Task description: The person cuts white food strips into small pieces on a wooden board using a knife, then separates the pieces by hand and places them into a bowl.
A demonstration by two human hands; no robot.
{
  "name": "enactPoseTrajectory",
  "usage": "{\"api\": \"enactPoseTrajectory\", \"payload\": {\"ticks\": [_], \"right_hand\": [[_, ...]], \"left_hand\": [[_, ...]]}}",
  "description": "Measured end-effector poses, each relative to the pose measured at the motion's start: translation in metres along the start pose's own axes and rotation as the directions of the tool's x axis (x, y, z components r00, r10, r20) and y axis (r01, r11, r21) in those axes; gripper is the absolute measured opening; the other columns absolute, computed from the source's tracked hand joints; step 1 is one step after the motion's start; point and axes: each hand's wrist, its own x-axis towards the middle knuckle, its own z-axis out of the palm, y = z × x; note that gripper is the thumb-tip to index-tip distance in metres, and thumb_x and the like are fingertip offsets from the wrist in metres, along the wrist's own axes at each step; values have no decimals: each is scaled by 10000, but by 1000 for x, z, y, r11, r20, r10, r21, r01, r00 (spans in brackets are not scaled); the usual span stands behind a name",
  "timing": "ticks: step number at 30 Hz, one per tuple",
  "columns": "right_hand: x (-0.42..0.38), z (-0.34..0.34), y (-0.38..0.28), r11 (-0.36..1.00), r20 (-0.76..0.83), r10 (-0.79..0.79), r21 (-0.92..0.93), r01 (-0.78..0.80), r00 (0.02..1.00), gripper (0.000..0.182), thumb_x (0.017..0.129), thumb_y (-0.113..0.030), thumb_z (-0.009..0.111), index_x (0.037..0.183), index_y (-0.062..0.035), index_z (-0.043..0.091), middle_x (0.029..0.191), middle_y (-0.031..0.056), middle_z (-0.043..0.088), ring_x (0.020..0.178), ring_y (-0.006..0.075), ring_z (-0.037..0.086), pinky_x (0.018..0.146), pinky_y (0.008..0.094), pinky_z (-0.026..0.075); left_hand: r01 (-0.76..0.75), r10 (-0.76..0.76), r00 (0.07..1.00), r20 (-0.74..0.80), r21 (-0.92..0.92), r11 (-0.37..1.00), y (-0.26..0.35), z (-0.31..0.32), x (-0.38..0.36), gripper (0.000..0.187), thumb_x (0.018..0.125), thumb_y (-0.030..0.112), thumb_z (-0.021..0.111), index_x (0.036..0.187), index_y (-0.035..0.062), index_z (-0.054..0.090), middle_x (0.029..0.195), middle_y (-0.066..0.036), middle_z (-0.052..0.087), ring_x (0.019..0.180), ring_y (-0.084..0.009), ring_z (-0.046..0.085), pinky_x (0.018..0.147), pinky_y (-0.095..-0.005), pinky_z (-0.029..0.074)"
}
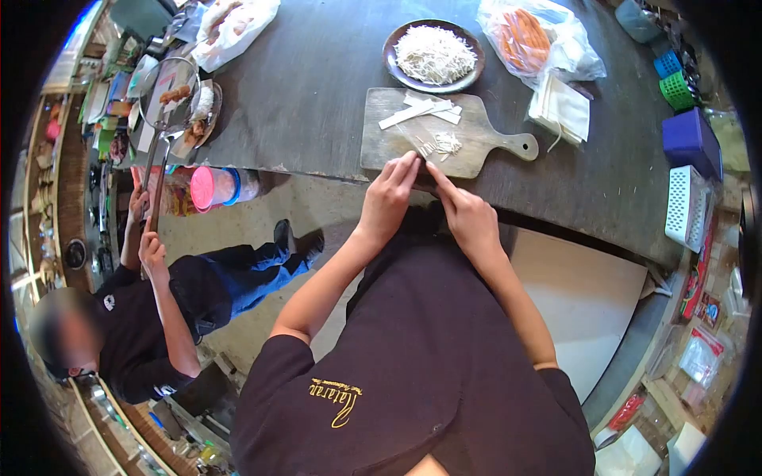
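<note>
A wooden cutting board [468,119] with a handle lies at the table's near edge. Flat white strips [421,113] rest across it, and a small heap of thin white sticks [447,143] lies closer to me. My left hand [389,194] is at the board's near edge, its fingertips pressed together on something too small to make out. Beside it, my right hand [470,218] is closed with the index finger stretched forward, apparently along a thin knife [412,139] whose blade barely shows. Beyond the board stands a dark plate [389,67] heaped with white shreds [435,55].
An orange-filled plastic bag [524,40] and a stack of white sheets [559,109] lie at right. A white bag [230,32] sits at far left. Another person [167,309] at left holds a long-handled strainer [168,95] with browned food. Baskets [686,202] line the right side.
</note>
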Motion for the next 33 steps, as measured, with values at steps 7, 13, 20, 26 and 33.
{"api": "enactPoseTrajectory", "payload": {"ticks": [7,13,20,26,33], "right_hand": [[-29,-14,0,998,8,17,-54,-17,1000,578,1100,-285,585,1636,-455,455,705,100,612,592,330,693,538,497,569],[-19,-4,-3,998,-19,23,-55,-24,1000,567,1101,-284,582,1628,-459,466,722,108,635,607,341,698,555,507,576],[-16,-12,-2,1000,-4,30,-4,-30,1000,550,1110,-300,575,1621,-475,470,722,116,646,636,369,706,561,526,560],[-21,-10,-2,999,14,45,16,-45,999,529,1118,-311,566,1615,-472,478,739,119,656,649,373,709,578,533,563],[-2,-10,-5,999,-16,15,38,-14,1000,522,1115,-319,575,1610,-461,490,752,119,664,673,368,719,592,523,569]], "left_hand": [[-16,16,1000,9,7,1000,-4,1,1,498,870,0,626,1358,-91,661,1412,-142,625,1266,-289,622,1097,-370,538],[-4,4,1000,10,0,1000,-1,0,0,502,871,2,623,1362,-95,657,1412,-148,624,1267,-295,622,1098,-372,538],[11,-12,999,-35,-38,999,-3,-1,1,464,875,-48,622,1335,-85,669,1381,-154,641,1256,-317,640,1054,-398,565],[20,-24,997,-69,-59,998,-1,0,2,436,875,-70,630,1308,-83,679,1358,-150,657,1242,-320,655,1033,-407,578],[2,-2,1000,-27,-14,1000,-4,3,-1,495,865,13,634,1347,-91,670,1403,-146,633,1269,-289,632,1080,-371,555]]}}
